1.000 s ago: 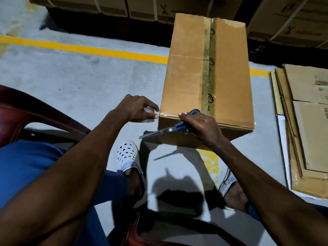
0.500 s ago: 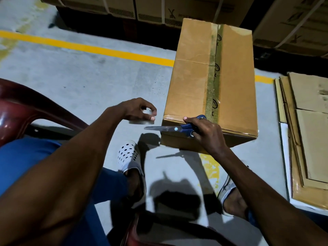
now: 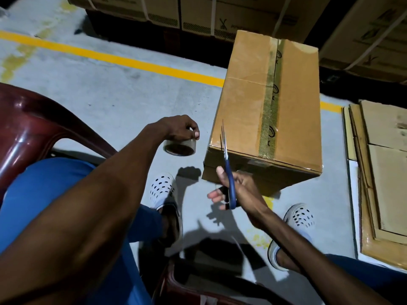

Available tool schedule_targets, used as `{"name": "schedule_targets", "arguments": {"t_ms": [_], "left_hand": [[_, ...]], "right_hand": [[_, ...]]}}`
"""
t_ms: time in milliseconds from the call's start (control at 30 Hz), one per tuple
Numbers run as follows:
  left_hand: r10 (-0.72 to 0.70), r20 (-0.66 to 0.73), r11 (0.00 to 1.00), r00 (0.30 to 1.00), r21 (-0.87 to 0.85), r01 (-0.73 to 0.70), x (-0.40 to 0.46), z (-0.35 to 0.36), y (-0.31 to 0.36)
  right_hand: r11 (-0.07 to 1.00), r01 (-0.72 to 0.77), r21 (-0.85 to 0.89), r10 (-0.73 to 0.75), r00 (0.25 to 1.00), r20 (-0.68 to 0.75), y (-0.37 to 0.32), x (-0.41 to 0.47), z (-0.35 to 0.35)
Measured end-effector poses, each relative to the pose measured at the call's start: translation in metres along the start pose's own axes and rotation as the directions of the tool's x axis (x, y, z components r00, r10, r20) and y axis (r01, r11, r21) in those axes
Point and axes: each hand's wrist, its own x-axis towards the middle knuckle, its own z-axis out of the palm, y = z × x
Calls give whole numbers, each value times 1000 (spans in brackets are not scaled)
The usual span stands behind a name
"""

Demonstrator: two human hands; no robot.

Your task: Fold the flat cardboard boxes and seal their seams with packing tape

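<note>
A folded brown cardboard box [image 3: 244, 111] stands on the floor ahead, with a strip of packing tape [image 3: 272, 106] along its top seam. My left hand [image 3: 179, 129] grips a roll of clear tape [image 3: 180, 147] from above, just left of the box's near corner. My right hand [image 3: 239, 190] holds blue-handled scissors [image 3: 226, 170] in front of the box's near face. Their blades point up and are slightly apart, next to the box's near left corner.
Flat cardboard sheets [image 3: 383, 172] lie stacked on the floor at the right. Strapped cartons [image 3: 198, 16] line the back behind a yellow floor line [image 3: 110, 58]. A dark red plastic chair [image 3: 37, 126] is under me, and my feet in white perforated shoes [image 3: 164, 190] rest near the box.
The scissors swung from lying sideways at the box's near edge to pointing up, and my right hand pulled back from the box. My left hand drew the tape roll away to the left.
</note>
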Motion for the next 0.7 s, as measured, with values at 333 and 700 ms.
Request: {"name": "schedule_targets", "arguments": {"t_ms": [333,700], "left_hand": [[-27,-41,999,999,26,28,-4,4,2],[-49,-36,996,998,69,51,-5,6,5]], "right_hand": [[952,-300,55,283,937,205,13,-22,22],[977,-195,90,179,970,161,5,12,43]]}}
